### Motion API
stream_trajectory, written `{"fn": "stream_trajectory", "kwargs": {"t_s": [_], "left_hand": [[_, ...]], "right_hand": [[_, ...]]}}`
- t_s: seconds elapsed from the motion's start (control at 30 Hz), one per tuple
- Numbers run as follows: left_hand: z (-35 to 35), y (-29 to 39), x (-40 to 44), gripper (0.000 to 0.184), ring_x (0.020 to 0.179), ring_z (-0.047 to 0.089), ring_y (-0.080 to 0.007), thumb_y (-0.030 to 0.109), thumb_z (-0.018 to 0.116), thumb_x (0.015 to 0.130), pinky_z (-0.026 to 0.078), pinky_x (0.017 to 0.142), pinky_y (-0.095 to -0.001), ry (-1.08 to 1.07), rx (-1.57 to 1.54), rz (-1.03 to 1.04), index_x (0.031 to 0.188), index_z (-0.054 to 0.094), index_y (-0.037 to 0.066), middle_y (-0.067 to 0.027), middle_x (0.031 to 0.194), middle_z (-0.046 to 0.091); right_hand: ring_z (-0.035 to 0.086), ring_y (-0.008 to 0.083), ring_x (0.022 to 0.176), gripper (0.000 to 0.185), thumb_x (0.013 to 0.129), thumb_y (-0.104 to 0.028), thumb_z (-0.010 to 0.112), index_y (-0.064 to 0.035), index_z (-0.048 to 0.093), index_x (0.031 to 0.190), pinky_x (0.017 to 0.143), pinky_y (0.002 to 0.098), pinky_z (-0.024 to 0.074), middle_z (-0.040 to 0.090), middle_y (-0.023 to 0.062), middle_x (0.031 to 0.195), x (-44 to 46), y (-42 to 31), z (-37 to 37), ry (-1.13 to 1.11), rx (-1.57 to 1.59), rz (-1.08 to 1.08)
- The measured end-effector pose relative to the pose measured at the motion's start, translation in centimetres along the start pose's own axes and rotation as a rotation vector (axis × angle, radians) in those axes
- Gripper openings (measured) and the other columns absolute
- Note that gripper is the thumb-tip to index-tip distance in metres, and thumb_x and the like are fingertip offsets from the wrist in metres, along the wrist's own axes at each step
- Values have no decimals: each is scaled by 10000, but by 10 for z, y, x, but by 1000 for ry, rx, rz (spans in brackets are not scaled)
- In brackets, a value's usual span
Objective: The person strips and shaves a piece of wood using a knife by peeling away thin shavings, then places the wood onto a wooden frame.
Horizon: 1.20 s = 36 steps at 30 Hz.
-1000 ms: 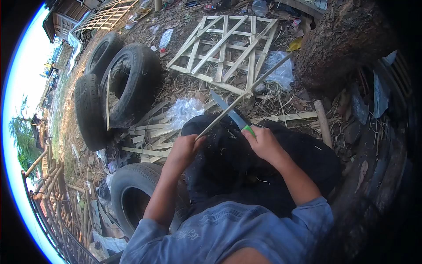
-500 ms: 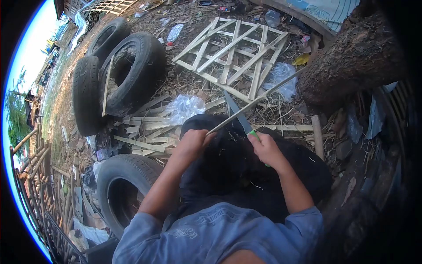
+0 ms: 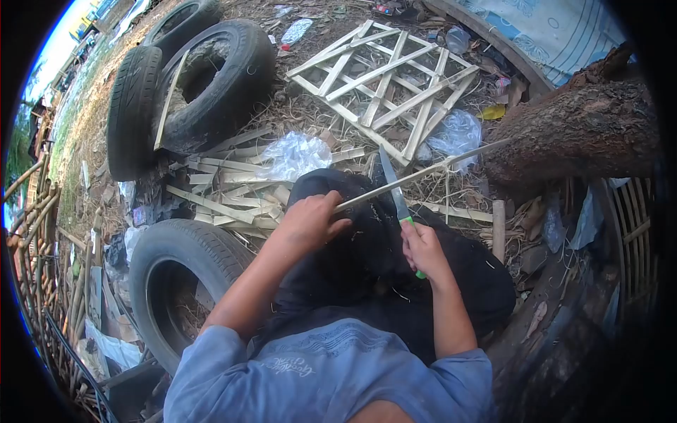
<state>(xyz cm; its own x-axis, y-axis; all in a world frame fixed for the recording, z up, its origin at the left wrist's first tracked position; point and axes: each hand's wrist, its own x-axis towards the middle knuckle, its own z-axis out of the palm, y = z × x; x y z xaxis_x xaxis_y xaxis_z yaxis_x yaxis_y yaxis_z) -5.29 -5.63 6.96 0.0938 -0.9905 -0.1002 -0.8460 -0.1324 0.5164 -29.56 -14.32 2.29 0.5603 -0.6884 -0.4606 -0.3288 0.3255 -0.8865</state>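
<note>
My left hand [image 3: 315, 220] is closed on the near end of a long thin bamboo strip [image 3: 423, 173], which slants up to the right toward the tree trunk. In my right hand [image 3: 423, 248] is the green handle of a knife [image 3: 395, 189]. The blade points up and away and crosses the strip, near or against it; contact is hard to tell. Both hands are over my dark-clothed lap. Beyond the knife lies a woven lattice of flat bamboo strips [image 3: 384, 76] on the ground.
Several old tires [image 3: 218, 84] lie at the left, one [image 3: 190, 261] beside my left arm. Loose bamboo pieces [image 3: 233, 190] and clear plastic [image 3: 296, 155] are in front of my knees. A thick trunk [image 3: 578, 130] is at the right, a bamboo fence [image 3: 42, 240] far left.
The view has turned, shifting the lattice right and down. My right hand has tilted the knife more upright, and the fingers of my left hand have loosened somewhat around the strip.
</note>
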Motion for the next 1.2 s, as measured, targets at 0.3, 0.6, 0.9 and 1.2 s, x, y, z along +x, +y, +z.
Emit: {"fn": "stream_trajectory", "kwargs": {"t_s": [0.3, 0.6, 0.9, 1.2], "left_hand": [[-39, -32, -42, 266, 679, 615, -365, 262, 612, 895, 471, 635, -452, -237, 156, -71, 840, 662, 7, -187, 660, 603], [-9, -39, -31, 343, 651, 621, -358, 341, 552, 932, 466, 606, -443, -259, 29, -60, 807, 636, 34, -158, 635, 613], [-2, -35, -31, 367, 685, 605, -387, 373, 535, 932, 452, 634, -472, -211, 67, -51, 813, 631, 40, -180, 666, 604], [-4, -25, -24, 308, 702, 612, -394, 345, 547, 926, 474, 646, -486, -239, 131, -87, 851, 660, 68, -189, 682, 617]], "right_hand": [[399, 66, 357, 410, 991, -378, 468, -81, 478, 709, 339, 249, 315, 422, -13, 491, 11, 29, 8, 152, -290, -206], [537, 328, 511, 401, 972, -337, 498, 11, 578, 791, 517, 411, 409, 522, 174, 574, 10, 27, -2, -16, -87, 134], [506, 184, 393, 444, 979, -360, 492, -19, 519, 696, 398, 358, 388, 518, 76, 524, 12, 29, 2, -152, 258, 230], [428, 82, 356, 428, 985, -394, 480, -51, 500, 731, 340, 268, 346, 461, -2, 505, 4, 23, 2, -164, 102, 141]]}}
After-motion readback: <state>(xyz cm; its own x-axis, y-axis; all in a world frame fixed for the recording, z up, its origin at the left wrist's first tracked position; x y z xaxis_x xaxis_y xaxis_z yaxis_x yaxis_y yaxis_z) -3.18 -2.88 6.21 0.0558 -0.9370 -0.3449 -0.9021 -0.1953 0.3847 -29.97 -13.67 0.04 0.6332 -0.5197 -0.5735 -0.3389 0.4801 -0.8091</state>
